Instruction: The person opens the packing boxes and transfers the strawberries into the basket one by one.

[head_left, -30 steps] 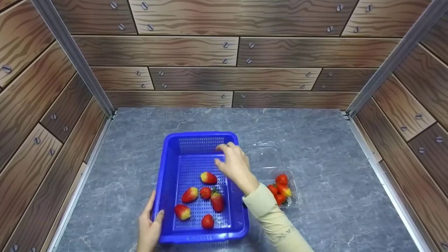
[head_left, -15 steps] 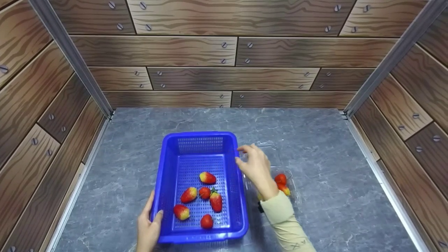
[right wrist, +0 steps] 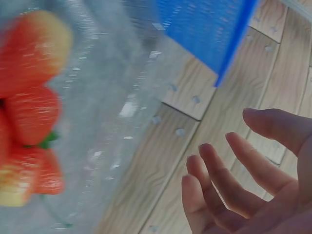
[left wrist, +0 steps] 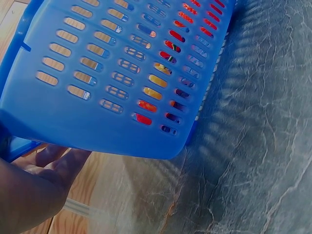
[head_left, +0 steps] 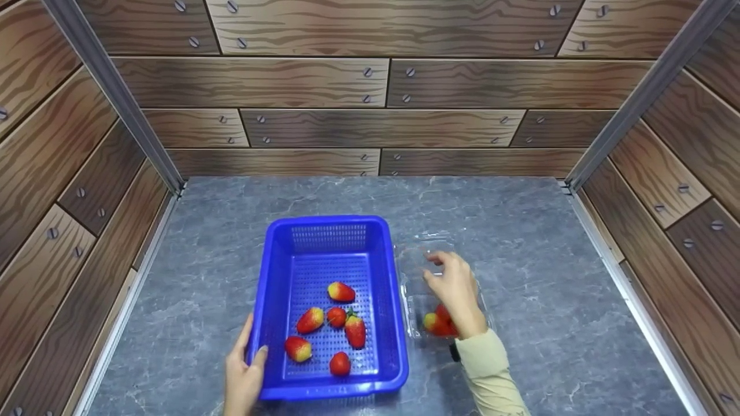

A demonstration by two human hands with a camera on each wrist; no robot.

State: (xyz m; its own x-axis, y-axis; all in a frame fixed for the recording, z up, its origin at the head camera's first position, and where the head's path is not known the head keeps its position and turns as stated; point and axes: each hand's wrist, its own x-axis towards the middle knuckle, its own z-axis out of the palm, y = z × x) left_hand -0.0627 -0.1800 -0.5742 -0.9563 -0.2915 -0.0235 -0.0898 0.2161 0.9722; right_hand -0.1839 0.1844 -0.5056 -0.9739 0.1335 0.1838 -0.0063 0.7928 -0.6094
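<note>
My left hand [head_left: 244,375] grips the left side of a blue plastic basket [head_left: 329,267], its thumb over the rim. In the left wrist view, fingers [left wrist: 66,165] show at the edge of the slotted blue wall [left wrist: 58,109]. Several red and yellow strawberries [head_left: 310,320] lie spread over the basket's floor. To the right, my right hand [head_left: 458,292] hovers over a clear plastic box [head_left: 411,315] with strawberries [head_left: 437,326] in it, partly hidden by the hand and wrist. The right wrist view shows loosely bent, separated fingers [right wrist: 234,187] holding nothing, apart from those strawberries [right wrist: 31,114].
A grey marbled tabletop [head_left: 537,277] lies under everything. Wood-patterned panels [head_left: 312,127] enclose the back and both sides, with metal rails [head_left: 601,242] along the side edges. The box's transparent lid [head_left: 430,242] lies behind it.
My right hand has moved right, from over the basket to above the clear box. The left hand keeps its hold, and the strawberries in the basket stay in place.
</note>
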